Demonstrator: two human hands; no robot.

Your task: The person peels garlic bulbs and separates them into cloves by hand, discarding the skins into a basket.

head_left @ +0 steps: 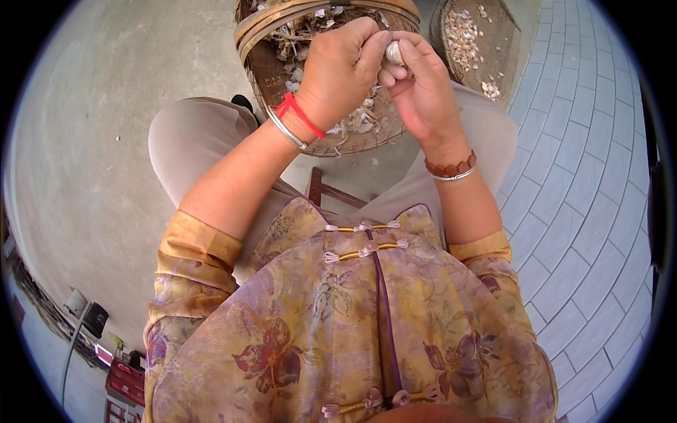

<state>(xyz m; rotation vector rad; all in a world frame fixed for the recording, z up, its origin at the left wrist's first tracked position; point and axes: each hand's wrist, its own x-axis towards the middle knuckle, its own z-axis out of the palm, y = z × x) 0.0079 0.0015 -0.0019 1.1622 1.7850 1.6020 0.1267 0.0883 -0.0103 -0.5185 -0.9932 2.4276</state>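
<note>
A small whitish piece of garlic (394, 53) is held up between my two hands, above a woven basket (262, 84). My right hand (425, 88) pinches it between thumb and curled fingers. From the other side, my left hand (340, 69) is closed, with its thumb and bent forefinger pressed against the garlic. The left fingers are partly hidden behind the hand, so whether they hold anything else does not show. Inside the basket lie dry stalks and papery garlic skins (363, 121).
Beyond my right hand, a flat woven tray (502, 35) bears many loose garlic cloves (462, 35). The basket's arched handle (282, 22) crosses near my hands. A wooden stool part (315, 185) shows between my knees. Red boxes (125, 381) stand at lower left.
</note>
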